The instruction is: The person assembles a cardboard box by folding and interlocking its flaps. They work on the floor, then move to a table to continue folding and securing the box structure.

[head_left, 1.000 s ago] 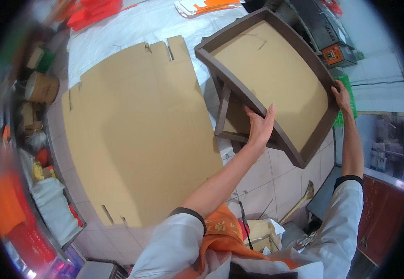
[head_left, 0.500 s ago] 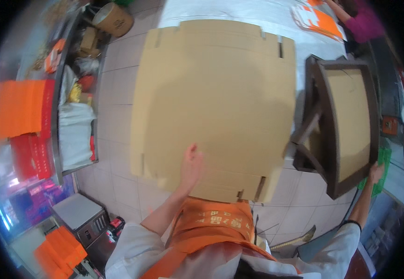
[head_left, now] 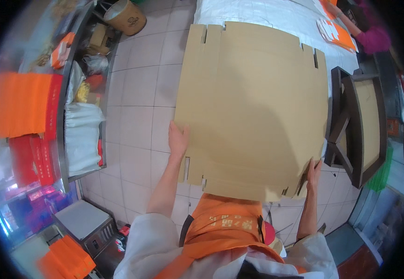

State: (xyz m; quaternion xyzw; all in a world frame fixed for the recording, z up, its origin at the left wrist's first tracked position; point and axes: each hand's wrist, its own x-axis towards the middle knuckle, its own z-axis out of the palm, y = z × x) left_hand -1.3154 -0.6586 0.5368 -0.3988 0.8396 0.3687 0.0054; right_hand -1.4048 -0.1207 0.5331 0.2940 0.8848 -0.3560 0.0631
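Note:
A large flat sheet of brown cardboard, slotted near its corners, spreads out in front of my body. Its far part overlaps a white-covered table. My left hand grips the sheet's left edge, some fingers hidden beneath it. At the near right corner, my right hand is closed on the opposite edge, with its thumb side showing. The sheet's near edge reaches the orange apron that I wear. A dark brown frame with a tan panel and a slanted brace stands just right of the sheet.
The white-covered table lies at the far side, with orange and white printed sheets near another person's arm. A metal shelf with bags runs along the left. A grey-topped metal appliance stands at lower left.
My right hand has left the brown frame and taken the cardboard's right edge. My left hand has gone from over the sheet to its left edge. The sheet appears farther right in view.

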